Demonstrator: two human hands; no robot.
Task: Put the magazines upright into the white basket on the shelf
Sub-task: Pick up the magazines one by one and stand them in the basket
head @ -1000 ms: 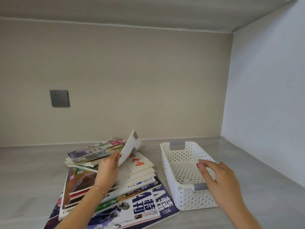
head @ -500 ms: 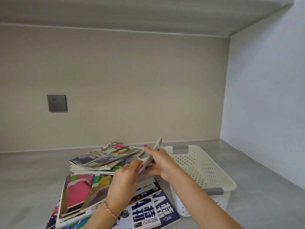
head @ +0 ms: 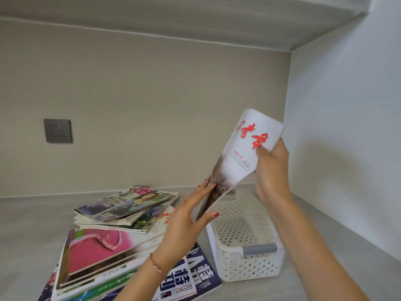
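A white magazine with red characters point(head: 243, 155) is held up in the air, tilted, above the far end of the white perforated basket point(head: 249, 266). My left hand point(head: 184, 227) grips its lower edge and my right hand point(head: 271, 170) grips its upper right side. The basket stands on the shelf, right of a loose pile of magazines point(head: 112, 246); nothing shows inside it. The pile's top magazines are a pink-covered one near me and a fanned stack with a portrait cover point(head: 130, 203) behind it.
The shelf surface point(head: 32, 235) is grey, closed in by a beige back wall with a grey socket point(head: 58, 130), a white side wall point(head: 347, 148) on the right, and a board overhead. A blue magazine point(head: 201, 276) lies against the basket's near left corner.
Both hands have lifted the white magazine from the pile, up and to the right, over the basket. The right hand had come off the basket rim to take it.
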